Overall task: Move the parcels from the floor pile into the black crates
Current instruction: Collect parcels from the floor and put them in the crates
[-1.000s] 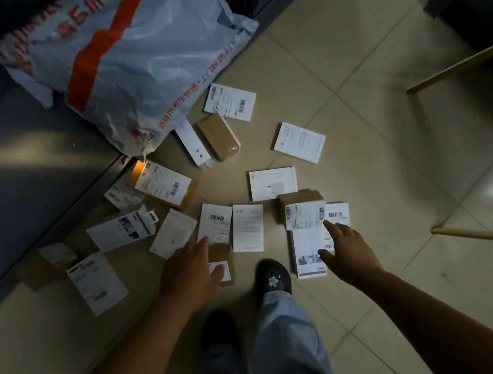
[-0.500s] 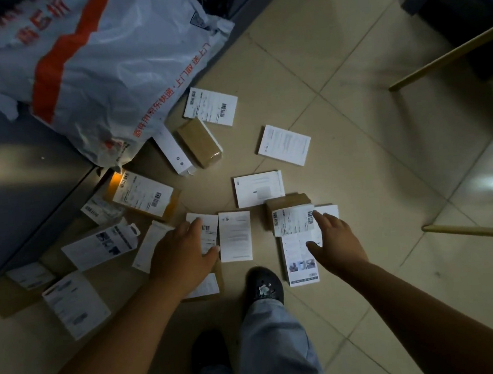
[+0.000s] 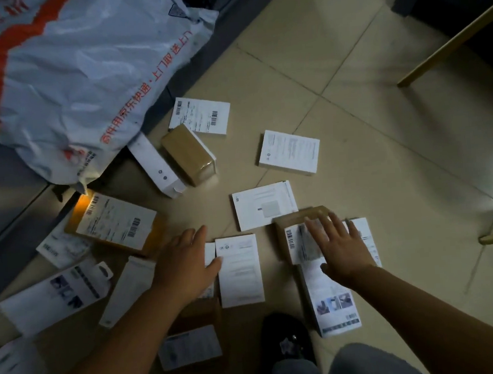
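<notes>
Head view: parcels lie scattered flat on the tiled floor [image 3: 369,153], none in a crate; no black crate clearly in view. Left hand [image 3: 186,265] hangs low over a small white parcel [image 3: 209,253], fingers straight and apart, gripping nothing that I can see. Right hand [image 3: 340,247] is spread flat over a labelled brown box [image 3: 294,230], fingers straight, not curled round it; contact unclear because of blur.

Handling, as a guess: small card boxes, light, stiff, not fragile-looking. Glossy white ones such as the white box [image 3: 239,271] between the hands may slip, so pinch across the short edges, thumb one side, fingers opposite. The taped brown box [image 3: 188,153] far left is thicker, take it round the long sides.

Count: roughly sixteen parcels visible, about eleven white or white-labelled flat ones, four or five brown or yellow, including the yellow parcel [image 3: 115,223]. Some overlap, so not exact. One big courier bag [image 3: 77,73] far left. One black shoe [image 3: 287,340] near.
</notes>
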